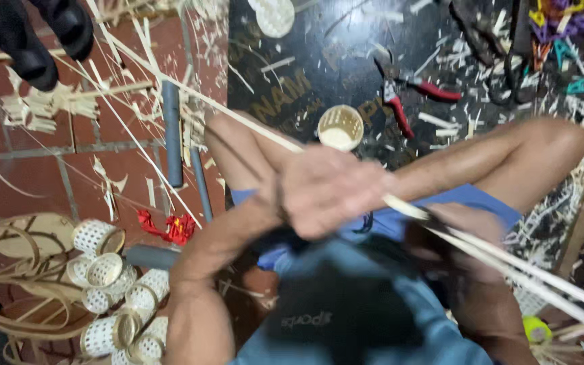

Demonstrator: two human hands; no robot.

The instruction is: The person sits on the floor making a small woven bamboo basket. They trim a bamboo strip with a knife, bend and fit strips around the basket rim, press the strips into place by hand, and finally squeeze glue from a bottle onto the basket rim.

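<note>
Bamboo strips [508, 260], long, light and springy, are being gripped near mid-length by the left hand [329, 189], closed around them above the lap; the right hand [464, 233] is being blurred, grip unclear

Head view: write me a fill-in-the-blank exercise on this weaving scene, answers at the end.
1. The pliers lying on the dark mat have handles coloured ____.
2. The person's left hand is closed around long pale ____ that run across the picture.
3. The pile of small white woven cups lies at the lower ____ of the view.
4. The single small woven cup above the hand stands on the ____ mat.

Missing words: red; strips; left; dark
</note>
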